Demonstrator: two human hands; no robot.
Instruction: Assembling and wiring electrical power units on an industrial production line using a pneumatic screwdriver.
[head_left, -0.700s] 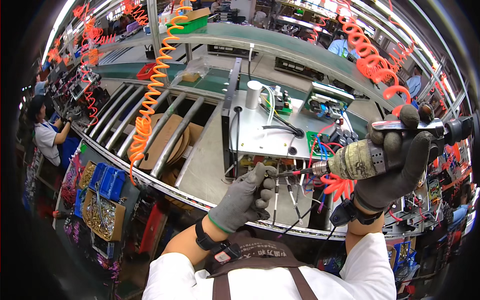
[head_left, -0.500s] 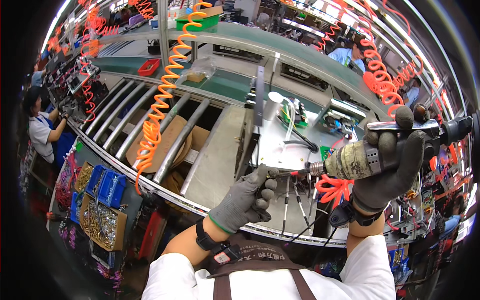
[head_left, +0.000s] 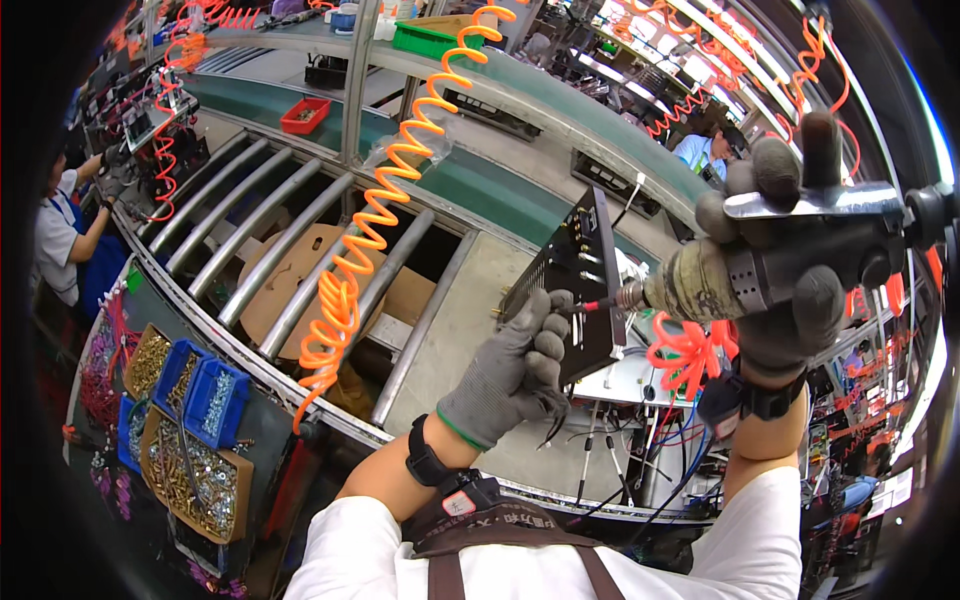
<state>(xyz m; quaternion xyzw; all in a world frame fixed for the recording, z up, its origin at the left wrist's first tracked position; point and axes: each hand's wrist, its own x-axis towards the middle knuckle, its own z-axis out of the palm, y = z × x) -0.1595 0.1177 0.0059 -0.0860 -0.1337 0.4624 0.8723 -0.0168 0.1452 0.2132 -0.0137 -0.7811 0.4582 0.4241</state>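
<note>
My right hand [head_left: 778, 345], in a dark grey glove, is wrapped round a power screwdriver [head_left: 700, 283] with a worn, tan-coloured front housing and a metal lever. The tool lies nearly level and its red-collared bit points left. At the bit's tip, my grey-gloved left hand [head_left: 505, 380] is closed in a pinch; what sits between its fingertips is too small to make out. Just behind the fingers stands a black metal panel [head_left: 583, 255] with holes and small fittings, tilted upright. My fingers overlap it, and whether they touch it is unclear. A white chassis [head_left: 625, 378] is partly hidden behind it.
Metal rollers [head_left: 265, 268] run to the left of the grey worktop [head_left: 455, 335]. An orange coiled hose [head_left: 385, 210] hangs ahead. Blue bins [head_left: 212, 400] and a cardboard box of screws [head_left: 195, 475] stand at lower left. Co-workers [head_left: 705, 150] are farther off.
The black panel, seen edge-on before, now shows its broad face. Both hands and the screwdriver are higher in the view, with the bit's tip now in front of the panel.
</note>
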